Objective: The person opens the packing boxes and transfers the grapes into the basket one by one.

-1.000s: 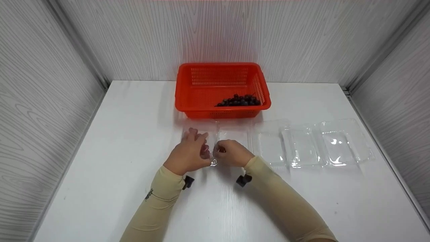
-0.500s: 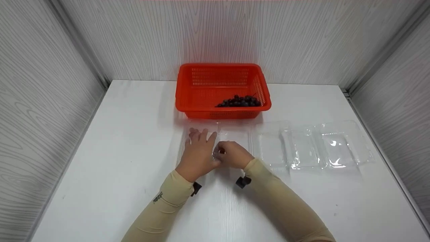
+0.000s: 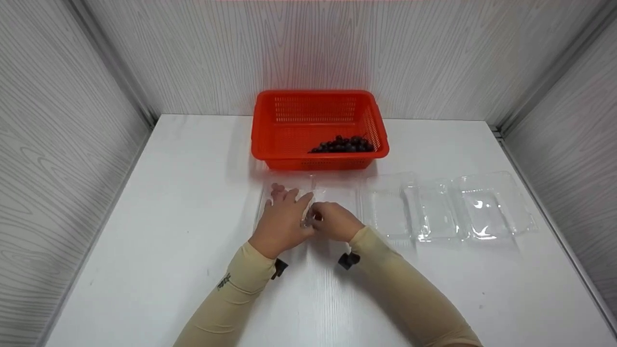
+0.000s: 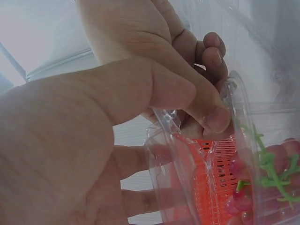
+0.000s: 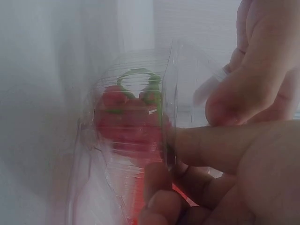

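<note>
My left hand [image 3: 284, 219] lies with its fingers straight and spread over a clear plastic clamshell box. In the left wrist view these fingers show through the clear lid [image 4: 180, 161], and the thumb rests near its edge. Pinching the box's near rim [image 4: 241, 110] between thumb and curled fingers is my right hand [image 3: 337, 222]. Red grapes [image 4: 279, 161] on green stems sit inside the box; the right wrist view shows the grapes [image 5: 133, 124] through its wall. From the head view, the left hand hides most of them.
Behind the hands stands a red basket [image 3: 320, 163] holding a bunch of dark grapes [image 3: 343, 145]. To the right, several clear clamshell boxes [image 3: 482, 212] lie in a row on the white table [image 3: 144, 250]. Wood-patterned walls enclose the back and sides.
My left hand has moved slightly right from beside the red grapes to spread over them and the box, then shifted only a little. The right hand stays at the near rim.
</note>
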Demonstrator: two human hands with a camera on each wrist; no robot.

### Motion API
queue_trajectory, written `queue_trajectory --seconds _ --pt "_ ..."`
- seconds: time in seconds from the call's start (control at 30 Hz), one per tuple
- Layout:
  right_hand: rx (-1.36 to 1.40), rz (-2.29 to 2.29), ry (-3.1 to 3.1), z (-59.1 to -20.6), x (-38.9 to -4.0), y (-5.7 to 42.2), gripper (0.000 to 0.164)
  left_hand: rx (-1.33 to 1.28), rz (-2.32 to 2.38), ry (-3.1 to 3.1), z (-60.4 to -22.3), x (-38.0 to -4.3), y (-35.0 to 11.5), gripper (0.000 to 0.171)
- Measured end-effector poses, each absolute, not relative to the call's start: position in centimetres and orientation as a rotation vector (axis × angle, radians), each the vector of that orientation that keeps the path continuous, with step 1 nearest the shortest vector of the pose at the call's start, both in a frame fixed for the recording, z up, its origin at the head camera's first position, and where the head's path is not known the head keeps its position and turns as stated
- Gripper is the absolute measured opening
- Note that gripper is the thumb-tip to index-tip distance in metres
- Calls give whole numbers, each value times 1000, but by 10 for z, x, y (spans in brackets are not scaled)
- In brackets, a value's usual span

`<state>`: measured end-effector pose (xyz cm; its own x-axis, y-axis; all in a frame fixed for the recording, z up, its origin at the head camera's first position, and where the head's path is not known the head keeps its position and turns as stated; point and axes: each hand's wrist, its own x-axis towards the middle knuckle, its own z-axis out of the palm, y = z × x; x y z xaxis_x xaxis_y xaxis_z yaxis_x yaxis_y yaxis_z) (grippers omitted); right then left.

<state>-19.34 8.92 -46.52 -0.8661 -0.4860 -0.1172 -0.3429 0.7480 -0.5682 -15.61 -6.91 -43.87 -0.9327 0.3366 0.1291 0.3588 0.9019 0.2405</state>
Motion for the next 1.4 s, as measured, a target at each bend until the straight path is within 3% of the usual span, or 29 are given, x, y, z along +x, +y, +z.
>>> queue_trajectory --seconds 0.47,1.4 --pt "-745 -855 2676 -467 -195 91 5 -547 -433 -2992 -440 -158 -72 63" --pt "-672 -800 2653 -466 -195 90 5 -560 -598 -3008 -431 -161 -80 63"
